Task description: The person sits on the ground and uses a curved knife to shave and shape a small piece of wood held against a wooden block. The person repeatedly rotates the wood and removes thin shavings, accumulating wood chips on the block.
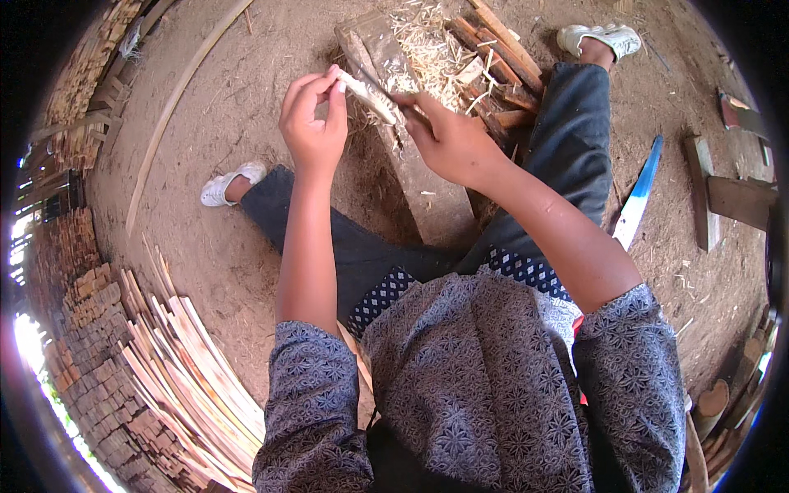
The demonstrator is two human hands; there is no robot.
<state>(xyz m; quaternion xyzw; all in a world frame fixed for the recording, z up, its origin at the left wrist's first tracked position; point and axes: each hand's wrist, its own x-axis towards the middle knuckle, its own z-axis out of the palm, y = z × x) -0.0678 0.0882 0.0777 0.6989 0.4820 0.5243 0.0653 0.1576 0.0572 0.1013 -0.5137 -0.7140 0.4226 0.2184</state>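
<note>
Left hand pinches wood strip; right hand grips blade (handle hidden)

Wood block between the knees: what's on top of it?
On the wood block lie pale shavings at its far end. Both the left hand and right hand hold a pale stick over it, covering part of its top.

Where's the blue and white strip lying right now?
In the head view, the blue and white strip lies on the dirt floor on the person's right, just outside the right leg and left of the wooden blocks.
</note>
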